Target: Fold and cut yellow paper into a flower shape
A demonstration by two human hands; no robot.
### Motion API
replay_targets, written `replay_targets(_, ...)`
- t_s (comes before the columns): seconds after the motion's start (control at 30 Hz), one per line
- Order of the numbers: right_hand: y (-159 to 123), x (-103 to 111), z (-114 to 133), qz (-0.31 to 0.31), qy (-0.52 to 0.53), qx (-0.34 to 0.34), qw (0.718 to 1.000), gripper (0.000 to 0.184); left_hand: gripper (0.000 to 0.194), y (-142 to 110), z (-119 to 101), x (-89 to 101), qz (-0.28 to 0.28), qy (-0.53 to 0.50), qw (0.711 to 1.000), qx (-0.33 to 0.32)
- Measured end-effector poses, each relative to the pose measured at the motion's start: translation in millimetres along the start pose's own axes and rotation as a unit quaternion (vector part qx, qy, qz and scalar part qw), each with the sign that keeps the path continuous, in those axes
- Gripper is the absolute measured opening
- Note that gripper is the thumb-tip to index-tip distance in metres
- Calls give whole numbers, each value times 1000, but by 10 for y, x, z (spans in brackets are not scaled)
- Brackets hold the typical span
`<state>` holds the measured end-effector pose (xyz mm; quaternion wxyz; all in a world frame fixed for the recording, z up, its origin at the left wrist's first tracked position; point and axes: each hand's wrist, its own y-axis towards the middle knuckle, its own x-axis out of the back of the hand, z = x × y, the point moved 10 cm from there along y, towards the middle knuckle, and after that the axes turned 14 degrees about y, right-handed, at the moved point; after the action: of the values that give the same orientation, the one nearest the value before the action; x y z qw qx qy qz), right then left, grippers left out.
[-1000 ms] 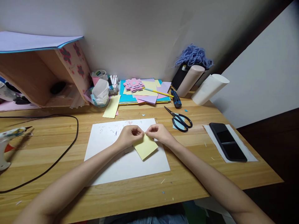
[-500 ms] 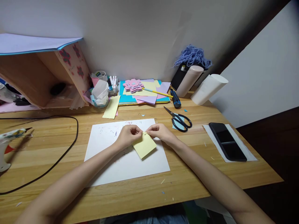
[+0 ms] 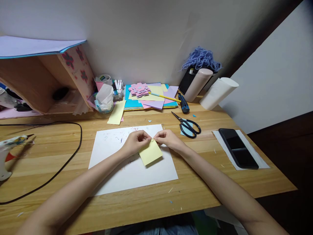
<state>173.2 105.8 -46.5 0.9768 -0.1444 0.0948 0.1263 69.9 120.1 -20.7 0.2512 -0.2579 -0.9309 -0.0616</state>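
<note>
A small yellow paper piece [image 3: 150,153] is held over a white sheet [image 3: 132,173] that lies on the wooden desk [image 3: 73,156]. My left hand [image 3: 135,142] pinches the paper's upper left corner with closed fingers. My right hand [image 3: 167,139] pinches the top edge just beside it, fingers closed too. The fingertips of both hands nearly meet at the paper's top. The lower part of the paper hangs free and tilts to the right.
Black-handled scissors [image 3: 187,125] lie to the right, a phone [image 3: 238,148] on a white sheet farther right. Coloured paper stack [image 3: 149,96], markers [image 3: 117,88] and rolls [image 3: 217,93] line the back. A glue gun [image 3: 9,153] and black cable [image 3: 61,163] sit left.
The yellow paper has shifted slightly left and up as both hands work its top edge. The hands stay pinched close together in nearly the same spot.
</note>
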Motion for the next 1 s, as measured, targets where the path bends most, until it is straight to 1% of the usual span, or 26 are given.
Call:
replay_targets(0.1, 16, 0, -21, 3, 24, -11, 1000, 20, 21, 7, 31, 19, -12, -38, 999, 12)
replay_targets(0.17, 22, 10, -34, -2, 31, -19, 999, 26, 22, 11, 72, 58, -33, -64, 997, 27)
replay_targets(0.27, 20, 0, -32, 5, 19, -19, 1000, 26, 24, 14, 129, 139, -74, -83, 993, 40)
replay_targets(0.33, 14, -1, -25, 7, 11, -13, 1000, 25, 26, 21, 144, 158, -81, -86, 992, 39)
replay_targets(0.43, 2, 15, -7, -4, 4, 1, 1000, 23, 31, 29, 128, 140, -71, -75, 994, 25)
replay_targets(0.57, -16, 8, 19, -11, -2, 12, 1000, 24, 29, 23, 125, 135, -72, -58, 995, 25)
replay_targets(0.7, -20, 3, 6, -14, -6, 8, 1000, 28, 27, 11, 157, 173, -89, -31, 994, 47)
replay_targets(0.8, -19, 25, 27, -19, -12, 17, 1000, 28, 28, 8, 160, 214, -104, -5, 993, 49)
replay_targets(0.87, -24, 6, 38, -2, -11, 14, 1000, 27, 28, 9, 164, 247, -117, 8, 992, 48)
replay_targets(0.97, -48, -73, 18, 54, -17, -14, 998, 28, 27, 10, 191, 285, -134, 6, 990, 51)
replay_targets(1.0, -54, -75, 4, 62, -18, -24, 998, 29, 27, 12, 198, 283, -134, -1, 990, 51)
